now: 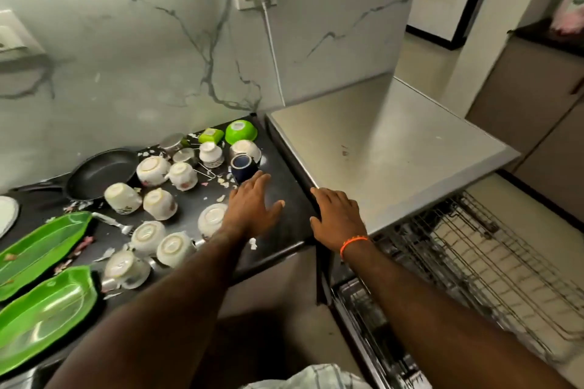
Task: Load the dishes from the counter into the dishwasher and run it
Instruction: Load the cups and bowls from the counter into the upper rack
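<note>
Pulled-out dishwasher rack point(493, 265) standing open lower right, wire, unloaded, giving plenty of room. Right hand point(339, 218) resting released on steel dishwasher top point(395, 148) edge. Left hand point(252, 208) hovering spread, holding nothing, fingertips nearing blue cup point(243, 167). Upturned white cups point(151, 202) crowding dark counter point(290, 199); ceramic probably fragile, slick, best gripped round body. Frying pan point(101, 172) lying beyond.

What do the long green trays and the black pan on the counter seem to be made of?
Green trays: probably glossy plastic, from the bright uniform colour and sharp highlights.
Black pan: likely metal with a dark matte non-stick coating; it reflects little light. Neither can be confirmed by look alone.
</note>
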`<move>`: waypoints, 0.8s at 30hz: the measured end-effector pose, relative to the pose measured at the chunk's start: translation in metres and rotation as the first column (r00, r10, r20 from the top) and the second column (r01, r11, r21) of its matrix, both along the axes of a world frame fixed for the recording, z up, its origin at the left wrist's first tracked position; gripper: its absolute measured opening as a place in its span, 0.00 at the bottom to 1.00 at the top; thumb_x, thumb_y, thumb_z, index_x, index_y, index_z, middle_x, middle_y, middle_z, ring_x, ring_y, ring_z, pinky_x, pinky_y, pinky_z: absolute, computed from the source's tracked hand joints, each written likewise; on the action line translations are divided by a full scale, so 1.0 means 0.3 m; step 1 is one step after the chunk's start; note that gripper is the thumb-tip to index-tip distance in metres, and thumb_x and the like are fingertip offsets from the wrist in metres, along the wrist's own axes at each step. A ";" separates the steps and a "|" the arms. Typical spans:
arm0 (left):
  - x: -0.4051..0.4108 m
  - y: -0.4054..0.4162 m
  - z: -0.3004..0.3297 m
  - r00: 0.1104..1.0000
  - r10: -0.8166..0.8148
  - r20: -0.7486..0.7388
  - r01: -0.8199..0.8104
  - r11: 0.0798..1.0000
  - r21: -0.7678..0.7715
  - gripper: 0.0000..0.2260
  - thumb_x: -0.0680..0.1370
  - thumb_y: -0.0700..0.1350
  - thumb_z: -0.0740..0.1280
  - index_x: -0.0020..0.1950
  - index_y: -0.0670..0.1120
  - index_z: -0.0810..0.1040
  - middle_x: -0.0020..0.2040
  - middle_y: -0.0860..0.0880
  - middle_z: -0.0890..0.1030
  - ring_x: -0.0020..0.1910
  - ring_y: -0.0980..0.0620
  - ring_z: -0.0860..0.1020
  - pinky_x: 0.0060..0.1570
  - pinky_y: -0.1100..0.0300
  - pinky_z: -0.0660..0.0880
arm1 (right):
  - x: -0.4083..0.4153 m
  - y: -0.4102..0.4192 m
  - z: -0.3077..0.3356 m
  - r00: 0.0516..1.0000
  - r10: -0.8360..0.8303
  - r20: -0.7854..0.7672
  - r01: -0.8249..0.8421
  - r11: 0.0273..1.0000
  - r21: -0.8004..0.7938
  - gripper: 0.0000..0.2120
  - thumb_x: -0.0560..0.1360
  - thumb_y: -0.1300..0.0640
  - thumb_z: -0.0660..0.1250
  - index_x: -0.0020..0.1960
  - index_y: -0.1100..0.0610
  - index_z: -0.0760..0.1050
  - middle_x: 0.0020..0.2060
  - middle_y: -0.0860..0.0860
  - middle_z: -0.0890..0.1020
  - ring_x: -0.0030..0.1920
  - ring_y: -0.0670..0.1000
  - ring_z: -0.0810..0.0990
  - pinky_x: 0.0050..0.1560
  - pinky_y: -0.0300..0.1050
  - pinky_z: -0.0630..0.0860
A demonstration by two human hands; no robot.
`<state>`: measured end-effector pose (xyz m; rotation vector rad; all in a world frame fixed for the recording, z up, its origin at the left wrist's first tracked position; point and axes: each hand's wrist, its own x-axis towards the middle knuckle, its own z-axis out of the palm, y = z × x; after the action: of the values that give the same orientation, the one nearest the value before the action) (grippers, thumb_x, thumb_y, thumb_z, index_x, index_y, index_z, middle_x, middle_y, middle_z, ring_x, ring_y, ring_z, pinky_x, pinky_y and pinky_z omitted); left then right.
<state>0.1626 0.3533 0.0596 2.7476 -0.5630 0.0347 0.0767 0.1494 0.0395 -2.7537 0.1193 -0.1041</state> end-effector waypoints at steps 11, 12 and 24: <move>0.273 0.260 -0.002 0.990 0.085 -0.114 -0.088 0.996 -0.020 0.40 0.75 0.62 0.69 0.81 0.48 0.57 0.81 0.45 0.59 0.80 0.45 0.58 0.76 0.43 0.60 | 0.372 0.261 0.055 0.997 0.075 -0.019 -0.076 0.995 -0.065 0.33 0.75 0.48 0.66 0.78 0.49 0.62 0.74 0.48 0.70 0.71 0.55 0.68 0.69 0.53 0.66; 0.300 0.273 -0.007 0.989 0.079 -0.122 -0.082 0.996 -0.018 0.40 0.75 0.62 0.69 0.81 0.48 0.57 0.81 0.46 0.60 0.79 0.45 0.59 0.76 0.44 0.61 | 0.405 0.279 0.053 0.997 0.074 -0.027 -0.075 0.995 -0.059 0.32 0.75 0.48 0.67 0.77 0.49 0.62 0.73 0.49 0.70 0.71 0.55 0.68 0.69 0.54 0.67; 0.521 0.291 -0.032 0.942 -0.141 -0.304 0.119 0.989 -0.092 0.36 0.77 0.48 0.70 0.81 0.47 0.56 0.71 0.40 0.75 0.70 0.40 0.73 0.67 0.49 0.71 | 0.631 0.421 0.011 0.985 -0.055 -0.163 0.066 0.996 0.062 0.31 0.72 0.45 0.73 0.71 0.50 0.65 0.61 0.58 0.81 0.62 0.63 0.78 0.60 0.55 0.75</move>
<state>0.3188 0.4407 0.0499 2.5671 -0.6374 -0.3938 0.2659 0.2758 0.0429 -2.6890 0.2455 0.1046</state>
